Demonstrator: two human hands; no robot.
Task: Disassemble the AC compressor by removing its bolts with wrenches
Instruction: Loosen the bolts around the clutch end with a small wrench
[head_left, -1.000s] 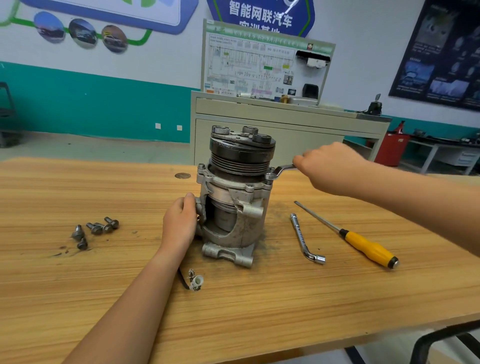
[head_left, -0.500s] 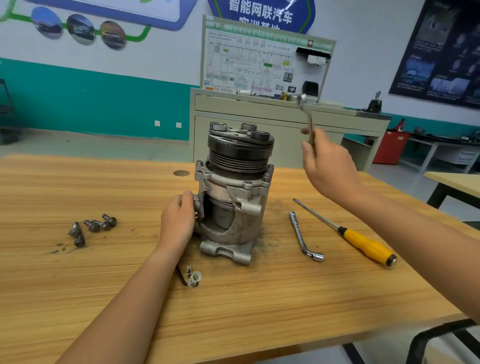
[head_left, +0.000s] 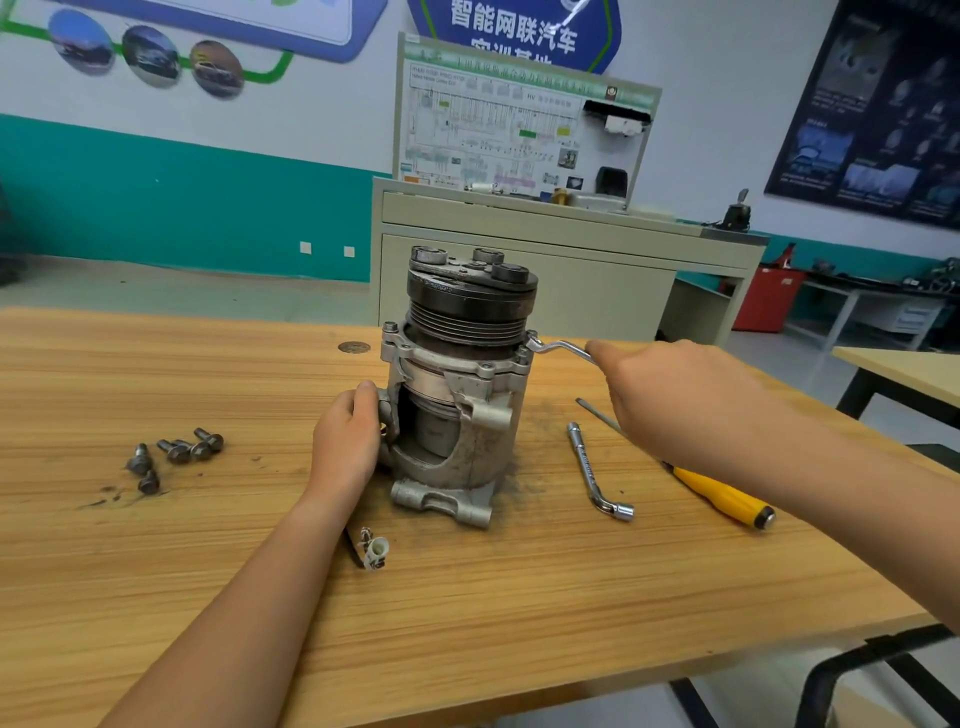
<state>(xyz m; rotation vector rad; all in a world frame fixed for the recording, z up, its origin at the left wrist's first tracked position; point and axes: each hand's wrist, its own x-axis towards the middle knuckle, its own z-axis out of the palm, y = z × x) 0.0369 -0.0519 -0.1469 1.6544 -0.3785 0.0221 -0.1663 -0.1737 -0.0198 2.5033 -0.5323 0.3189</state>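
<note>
Head view. The compressor (head_left: 457, 395) stands upright on the table (head_left: 467, 623), about midway between the left and right edges and nearer the far edge. Its black grooved pulley is on top and its mounting foot faces the near edge.

Your left hand (head_left: 345, 441) grips the left side of the housing, fingers curled against the casting. Your right hand (head_left: 670, 395) is closed around the handle of a cranked wrench (head_left: 558, 347). The wrench head sits on a bolt (head_left: 531, 338) at the right corner of the upper flange.

Five loose bolts (head_left: 176, 452) lie grouped toward the left edge. An L-shaped socket wrench (head_left: 592, 470) lies just right of the compressor. A yellow-handled screwdriver (head_left: 722, 496) lies beyond it toward the right edge, its shaft partly hidden by your right forearm. A white connector (head_left: 375, 551) on a black lead lies between the compressor and the near edge.

Behind the table, a blue wall sign (head_left: 514, 31) reads "智能网联汽车"; its second line is partly covered. The training board (head_left: 519, 130) carries a circuit diagram whose lettering is too small to read.
</note>
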